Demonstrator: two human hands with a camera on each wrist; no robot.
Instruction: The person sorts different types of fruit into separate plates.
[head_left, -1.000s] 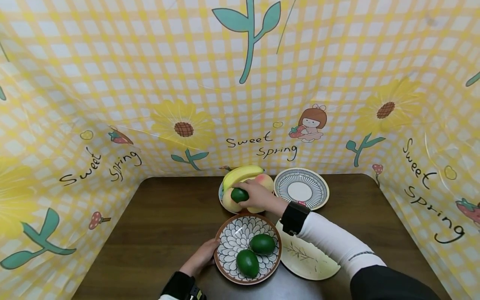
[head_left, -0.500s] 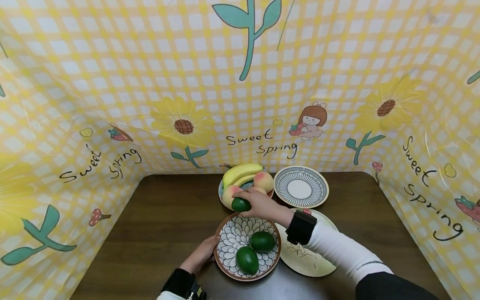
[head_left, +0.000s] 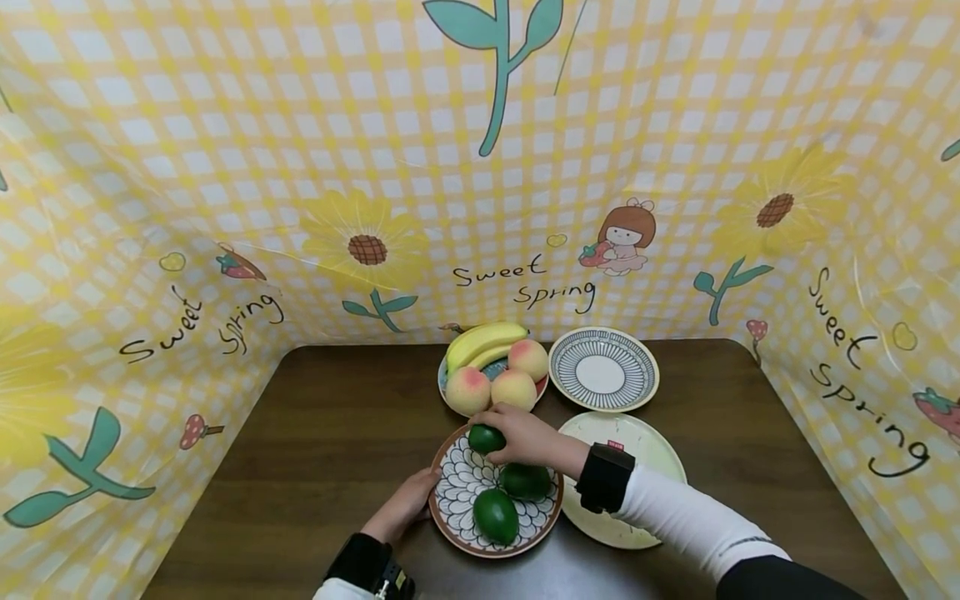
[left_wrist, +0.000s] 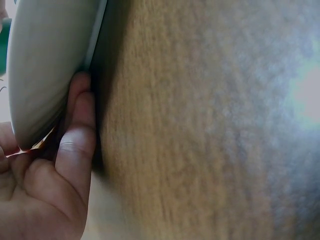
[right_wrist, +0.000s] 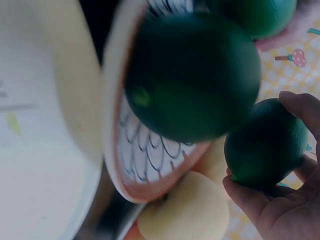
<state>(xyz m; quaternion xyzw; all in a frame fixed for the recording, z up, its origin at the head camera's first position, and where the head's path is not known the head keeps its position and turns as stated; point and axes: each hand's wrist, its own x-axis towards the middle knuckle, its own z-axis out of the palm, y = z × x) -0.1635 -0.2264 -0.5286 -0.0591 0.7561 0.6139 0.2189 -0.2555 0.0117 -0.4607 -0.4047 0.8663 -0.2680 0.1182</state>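
My right hand grips a dark green avocado above the far part of a brown-rimmed plate with a petal pattern. In the right wrist view, fingertips and thumb pinch the avocado by its sides. Two more avocados, one nearer and one farther right, lie in that plate. At the plate's left edge, my left hand holds the rim. The left wrist view shows its fingers tucked under the pale underside.
Behind the patterned plate, a small plate holds bananas and three peaches, one at the left. A striped plate stands at the back right. A pale green plate lies below it, partly hidden by my right arm. Patterned cloth surrounds the table.
My right hand has carried the avocado from over the fruit plate toward me, to over the patterned plate. The peaches are now uncovered. My left hand stays at the rim.
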